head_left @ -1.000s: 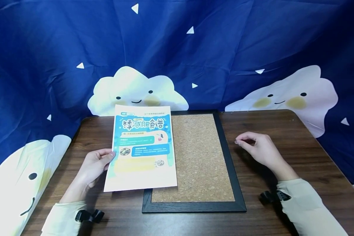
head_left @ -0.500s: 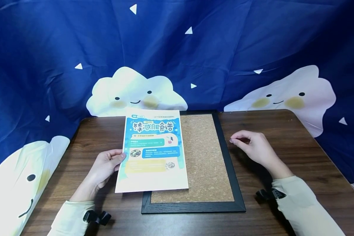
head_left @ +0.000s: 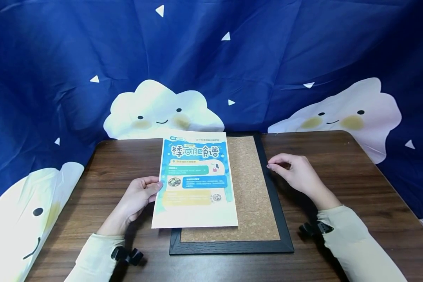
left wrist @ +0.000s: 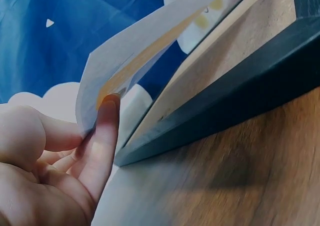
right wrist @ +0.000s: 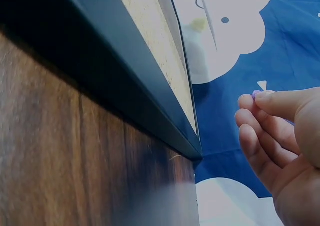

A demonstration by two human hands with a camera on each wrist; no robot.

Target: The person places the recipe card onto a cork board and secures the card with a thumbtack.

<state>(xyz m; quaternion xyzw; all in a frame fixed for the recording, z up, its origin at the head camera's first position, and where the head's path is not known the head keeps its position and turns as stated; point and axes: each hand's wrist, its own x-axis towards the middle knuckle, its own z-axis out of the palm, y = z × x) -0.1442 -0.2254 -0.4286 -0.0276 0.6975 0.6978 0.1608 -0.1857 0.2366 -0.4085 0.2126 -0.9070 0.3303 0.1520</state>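
My left hand pinches the left edge of a printed paper sheet between thumb and fingers. Blue, teal and yellow panels with Chinese lettering cover the sheet. It hangs over the left part of a black-framed cork board that lies on the table. Seen from the left wrist, the sheet is lifted off the board and bends slightly. Just beyond the board's right edge, my right hand holds a small purple push pin between thumb and forefinger. Only a bit of its purple head shows.
Under the board is a brown wooden table with rounded far corners. Behind it hangs a blue curtain with white clouds and triangles. A black wrist camera sits on the left sleeve, another on the right.
The left hand has carried the sheet rightward, further over the cork board. My right hand has shifted left to the frame's right side. The board has stayed in place.
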